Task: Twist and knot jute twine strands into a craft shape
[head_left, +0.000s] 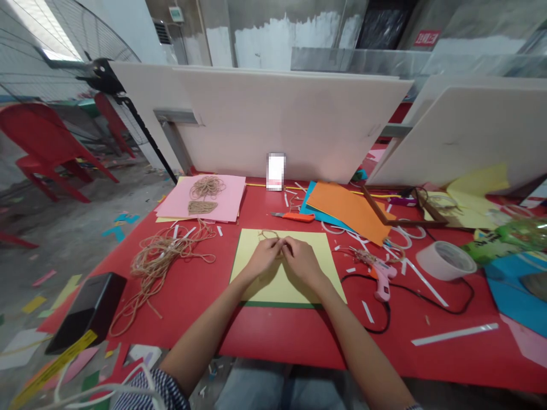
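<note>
1. A loose, tangled heap of tan twine [162, 256] lies left of the hands, trailing towards the table's near edge. I judge a sweep of the left forearm could drag it off
2. The left hand [264, 256] is closed, its fingertips meeting the right's. Both pinch a thin brown twine strand [269, 234] that loops over the top of a pale yellow paper sheet [282, 285]. So slight a strand could slip out of the pinch or untwist
3. The right hand [302, 261] is closed on the same strand. The yellow sheet lies loose and could slide under pressing wrists
4. An orange-handled utility knife [294, 216] lies just beyond the hands. To the right is a pink hot-glue gun [382, 282], its black cord [384, 324] curling near the right forearm, where a snag could tug the gun over
5. The red table [273, 336] is strewn with paper strips and coloured sheets. White partition boards [277, 119] stand behind it, and red plastic chairs [47, 148] stand at left above a scrap-littered floor
</note>
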The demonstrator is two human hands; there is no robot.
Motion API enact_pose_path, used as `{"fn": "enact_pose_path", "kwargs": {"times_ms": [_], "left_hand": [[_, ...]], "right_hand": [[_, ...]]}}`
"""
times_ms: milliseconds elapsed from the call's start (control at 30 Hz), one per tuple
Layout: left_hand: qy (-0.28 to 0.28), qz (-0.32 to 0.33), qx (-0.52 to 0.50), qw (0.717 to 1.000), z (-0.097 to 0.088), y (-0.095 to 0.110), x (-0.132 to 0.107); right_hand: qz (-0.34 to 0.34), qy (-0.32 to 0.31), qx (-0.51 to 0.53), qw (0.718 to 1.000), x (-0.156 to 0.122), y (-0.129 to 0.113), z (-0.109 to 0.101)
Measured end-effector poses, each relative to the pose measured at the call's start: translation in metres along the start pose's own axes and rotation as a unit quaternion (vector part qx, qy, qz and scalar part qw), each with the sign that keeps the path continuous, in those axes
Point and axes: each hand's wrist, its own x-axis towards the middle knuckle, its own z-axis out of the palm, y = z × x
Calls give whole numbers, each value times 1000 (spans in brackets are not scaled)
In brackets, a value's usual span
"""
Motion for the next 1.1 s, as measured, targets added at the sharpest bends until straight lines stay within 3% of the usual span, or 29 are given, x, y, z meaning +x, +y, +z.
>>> {"fn": "enact_pose_path", "kwargs": {"times_ms": [233,333,500,633,733,867,933,1033,1100], "left_hand": [[45,43,180,982,-9,7,-1],[46,30,183,982,-11,6,-1],[13,1,-23,1000,-12,3,0],[-26,-45,-171,984,-13,3,0],[-52,-63,-217,973,-14,5,0],[-56,-54,-212,974,-16,5,1],[-42,-43,-162,985,-16,5,1],[2,-8,-19,1000,-15,3,0],[30,15,80,996,-13,2,0]], "right_hand": [[52,-27,30,998,1,4,1],[77,-32,108,991,4,11,2],[85,-69,292,950,7,14,-2],[88,-82,395,911,7,12,-6],[102,-70,416,901,7,14,-6],[94,-70,397,910,9,19,-4],[68,-54,348,933,9,22,-5],[24,27,160,986,9,24,-8],[1,66,16,998,8,25,-10]]}}
